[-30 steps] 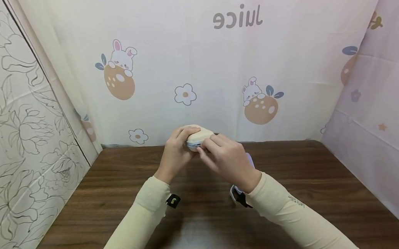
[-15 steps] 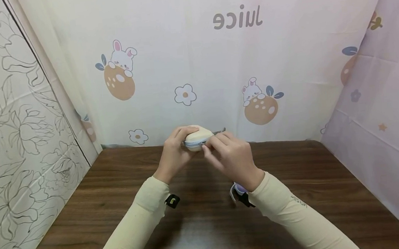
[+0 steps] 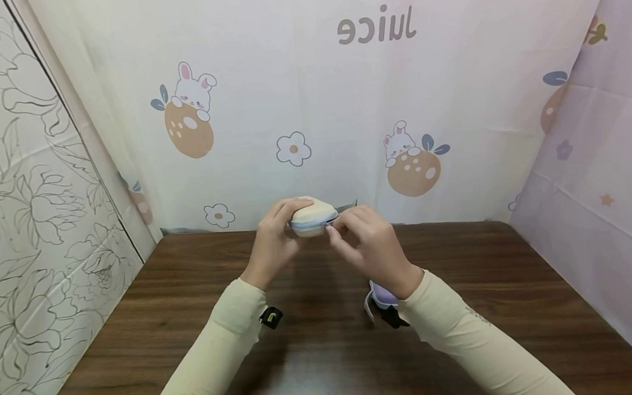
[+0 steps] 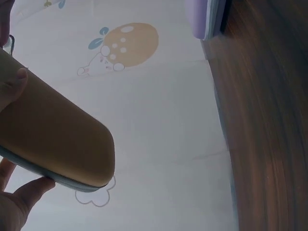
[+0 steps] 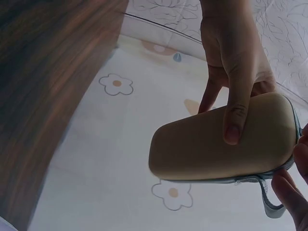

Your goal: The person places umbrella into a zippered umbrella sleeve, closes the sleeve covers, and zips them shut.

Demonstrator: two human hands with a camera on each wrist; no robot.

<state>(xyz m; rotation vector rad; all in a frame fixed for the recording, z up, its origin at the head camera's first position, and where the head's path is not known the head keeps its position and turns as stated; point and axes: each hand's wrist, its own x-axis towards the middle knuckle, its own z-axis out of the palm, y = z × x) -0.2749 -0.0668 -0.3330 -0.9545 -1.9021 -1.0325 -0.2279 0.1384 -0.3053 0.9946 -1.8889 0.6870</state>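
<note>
A cream zip case (image 3: 311, 211) with a light blue zip band is held up over the far part of the table. My left hand (image 3: 272, 243) grips its left end, thumb on the upper shell and fingers beneath. At the right end, my right hand (image 3: 374, 239) pinches at the zip band with thumb and forefinger; the zip pull itself is hidden by the fingertips. A grey strap loop (image 5: 273, 208) hangs from the case near those fingers in the right wrist view. Whether the shells are parted there I cannot tell.
A purple case (image 3: 384, 295) with a pale edge stands on the dark wooden table (image 3: 193, 328), partly behind my right wrist. Printed curtains (image 3: 309, 100) close off the back and right side. A flower-patterned panel (image 3: 30, 199) stands at the left.
My right hand has slid right along the zip band, from the case's front to its right end. The case has turned slightly, its band showing more. More of the purple case is visible.
</note>
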